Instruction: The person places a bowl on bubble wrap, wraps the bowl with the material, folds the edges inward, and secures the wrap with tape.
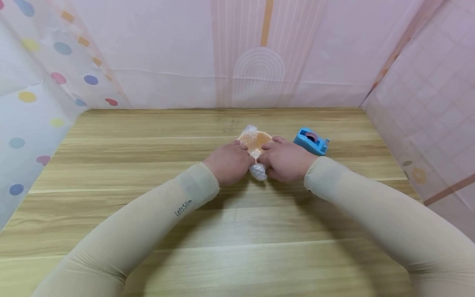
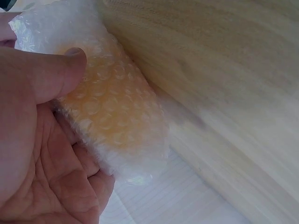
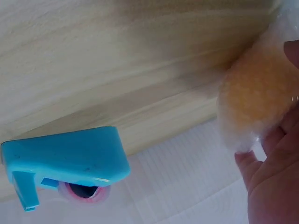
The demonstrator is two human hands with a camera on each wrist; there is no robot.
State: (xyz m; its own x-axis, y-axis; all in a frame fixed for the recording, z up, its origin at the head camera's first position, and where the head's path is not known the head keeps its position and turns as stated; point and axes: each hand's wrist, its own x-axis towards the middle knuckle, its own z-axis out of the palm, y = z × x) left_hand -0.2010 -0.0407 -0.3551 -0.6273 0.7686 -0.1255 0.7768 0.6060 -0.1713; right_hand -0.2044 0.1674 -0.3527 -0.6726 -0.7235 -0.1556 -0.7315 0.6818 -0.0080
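Observation:
A rounded orange thing in clear bubble wrap [image 1: 256, 141] is on the wooden table between both hands; its kind is hidden by the wrap. The left hand [image 1: 231, 164] grips its left side. In the left wrist view, the thumb [image 2: 63, 72] presses on top of the wrap while the other fingers curl beneath. From the other side the right hand [image 1: 288, 161] holds it, thumb over the wrap and fingers under its edge in the right wrist view. A crumpled end of the wrap [image 1: 258, 172] sticks out toward the person, between the hands.
Just beyond the right hand stands a blue tape dispenser [image 3: 65, 154] with a pinkish roll of tape [image 3: 96, 195]. The wooden table [image 1: 148, 161] meets a patterned pink-and-white sheet [image 1: 167, 53] at the back, with similar sheets at both sides.

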